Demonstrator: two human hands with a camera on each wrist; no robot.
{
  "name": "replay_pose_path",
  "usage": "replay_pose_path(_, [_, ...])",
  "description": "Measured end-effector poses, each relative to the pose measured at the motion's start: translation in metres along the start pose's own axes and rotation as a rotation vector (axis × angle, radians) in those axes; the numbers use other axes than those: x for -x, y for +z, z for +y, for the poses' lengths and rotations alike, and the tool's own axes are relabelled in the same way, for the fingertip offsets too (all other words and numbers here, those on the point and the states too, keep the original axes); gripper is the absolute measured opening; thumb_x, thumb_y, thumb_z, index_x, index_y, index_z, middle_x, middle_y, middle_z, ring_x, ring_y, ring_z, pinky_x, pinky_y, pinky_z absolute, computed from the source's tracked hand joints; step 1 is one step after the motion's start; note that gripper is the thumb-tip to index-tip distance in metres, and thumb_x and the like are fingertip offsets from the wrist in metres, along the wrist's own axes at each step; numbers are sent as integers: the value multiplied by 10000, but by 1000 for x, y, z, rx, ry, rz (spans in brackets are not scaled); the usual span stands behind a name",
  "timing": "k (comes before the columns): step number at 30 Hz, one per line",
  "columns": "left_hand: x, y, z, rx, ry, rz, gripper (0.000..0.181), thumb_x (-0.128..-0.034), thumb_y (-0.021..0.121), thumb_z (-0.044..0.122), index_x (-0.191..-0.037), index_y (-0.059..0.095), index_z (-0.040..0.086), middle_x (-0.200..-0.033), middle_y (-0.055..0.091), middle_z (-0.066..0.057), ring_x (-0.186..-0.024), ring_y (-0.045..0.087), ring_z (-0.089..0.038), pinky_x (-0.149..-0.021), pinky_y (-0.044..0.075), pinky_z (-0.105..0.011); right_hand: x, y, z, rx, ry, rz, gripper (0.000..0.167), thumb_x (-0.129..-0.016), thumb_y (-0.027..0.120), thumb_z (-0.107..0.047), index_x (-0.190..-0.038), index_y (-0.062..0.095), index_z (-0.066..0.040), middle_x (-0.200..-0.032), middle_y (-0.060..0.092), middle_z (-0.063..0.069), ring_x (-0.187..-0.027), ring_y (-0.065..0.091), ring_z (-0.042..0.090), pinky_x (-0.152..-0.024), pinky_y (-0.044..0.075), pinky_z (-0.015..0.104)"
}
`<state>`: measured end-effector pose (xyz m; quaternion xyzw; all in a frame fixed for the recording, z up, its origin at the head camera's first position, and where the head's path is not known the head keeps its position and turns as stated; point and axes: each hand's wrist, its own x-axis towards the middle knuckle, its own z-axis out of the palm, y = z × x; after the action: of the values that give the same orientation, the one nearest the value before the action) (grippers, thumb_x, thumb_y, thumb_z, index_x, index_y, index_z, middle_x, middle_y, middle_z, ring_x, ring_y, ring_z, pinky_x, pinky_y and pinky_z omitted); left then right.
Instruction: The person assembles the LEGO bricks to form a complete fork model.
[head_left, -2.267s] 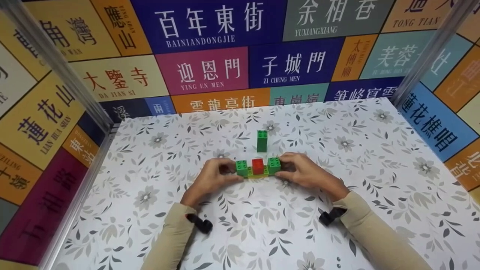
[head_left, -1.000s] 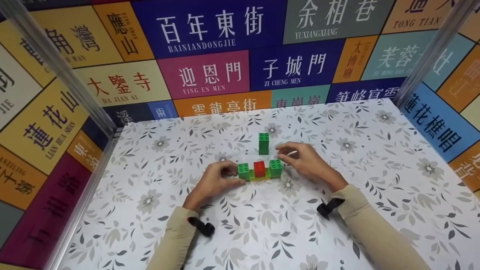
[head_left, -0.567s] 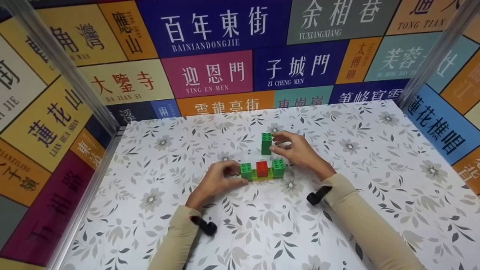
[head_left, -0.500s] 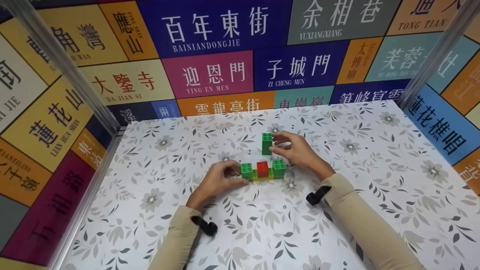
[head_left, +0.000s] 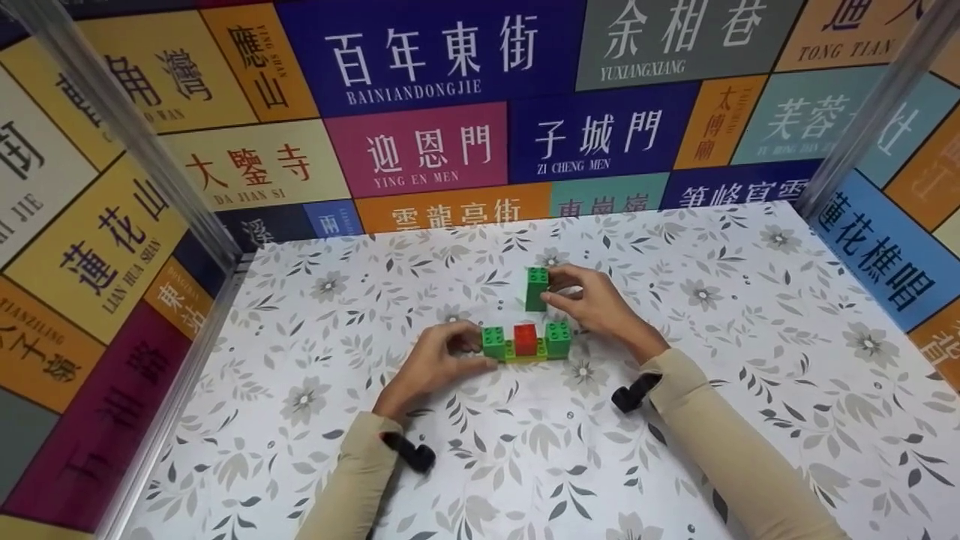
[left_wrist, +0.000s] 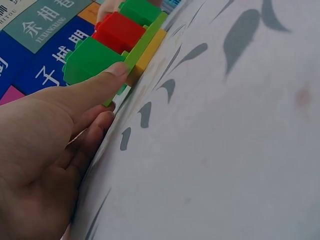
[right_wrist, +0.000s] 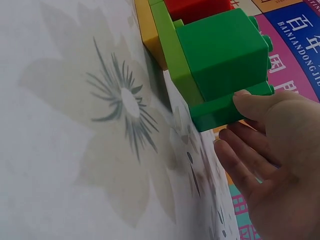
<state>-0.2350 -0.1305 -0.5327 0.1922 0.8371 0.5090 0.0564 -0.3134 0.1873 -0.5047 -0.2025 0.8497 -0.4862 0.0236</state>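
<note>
A row of toy building bricks stands on the table: a red brick [head_left: 525, 340] between a left green brick [head_left: 493, 343] and a right green brick [head_left: 558, 340]. Beneath them runs a lime green strip [left_wrist: 145, 42] over a yellow piece [left_wrist: 151, 52]. My left hand [head_left: 439, 360] pinches the row's left end, thumb on the near side and fingers behind. Farther back, a tall green block [head_left: 535, 291] tilts slightly. My right hand [head_left: 596, 300] pinches it from the right; in the right wrist view, the thumb presses its edge. Its far face is hidden.
White cloth with grey leaves and flowers covers the table [head_left: 480, 465]. Panels with Chinese lettering [head_left: 420, 142] rise behind and at both sides. Clear corner posts [head_left: 870, 105] stand at the back. A black wrist camera [head_left: 637, 391] sits at each cuff.
My right hand has let go of the row's right end, moved back and taken hold of the tall green block, which now leans a little. My left hand stays at the row.
</note>
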Motion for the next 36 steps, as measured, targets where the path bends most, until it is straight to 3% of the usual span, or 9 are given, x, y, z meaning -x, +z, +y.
replay_pose_path(7, [0, -1, -4, 54, 48, 32, 374, -854, 936, 271, -1192, 782, 229, -1077, 788, 12, -966, 743, -171, -880, 625, -315, 3, 0, -1, -9, 6, -23, 443, -1030, 771, -236, -1438, 668, -99, -1293, 763, 98, -1210, 725, 285, -1046, 613, 466])
replay_pose_path(15, [-3, -8, -2, 118, 50, 46, 397, -881, 912, 316, -1248, 775, 254, -1149, 797, 2, -1022, 763, -184, -945, 627, -344, 5, 0, -1, -15, 6, -25, 420, -1014, 788, -211, -1401, 685, -84, -1279, 769, 110, -1200, 732, 293, -1038, 622, 431])
replay_pose_path(19, [-2, -14, 3, 205, 47, 91, 399, -911, 894, 284, -1287, 771, 229, -1195, 802, -26, -1083, 771, -224, -989, 626, -360, 7, 0, -3, -22, 3, -48, 390, -1007, 763, -88, -1390, 690, -77, -1286, 765, 131, -1216, 729, 319, -1047, 618, 430])
replay_pose_path(24, [-3, -19, 13, 341, 27, 145, 410, -922, 888, 269, -1306, 767, 191, -1217, 800, -86, -1137, 772, -278, -992, 635, -366, 14, 0, -6, -39, 7, -91, 480, -967, 715, 50, -1434, 656, -40, -1369, 720, 191, -1242, 718, 381, -1049, 618, 444])
replay_pose_path(28, [-6, -21, 20, 414, 2, 182, 431, -907, 901, 307, -1299, 764, 193, -1243, 787, -95, -1167, 764, -280, -1010, 633, -375, 20, 2, -7, -49, -11, -106, 427, -977, 771, -42, -1395, 686, -66, -1341, 740, 155, -1231, 729, 351, -1055, 616, 438])
replay_pose_path(36, [-13, -21, 32, 490, 58, 212, 410, -924, 889, 260, -1299, 758, 154, -1240, 788, -133, -1169, 773, -300, -1020, 630, -387, 29, 10, -12, -65, -60, -142, 395, -977, 812, -135, -1358, 711, -105, -1263, 782, 112, -1176, 758, 322, -1006, 636, 414])
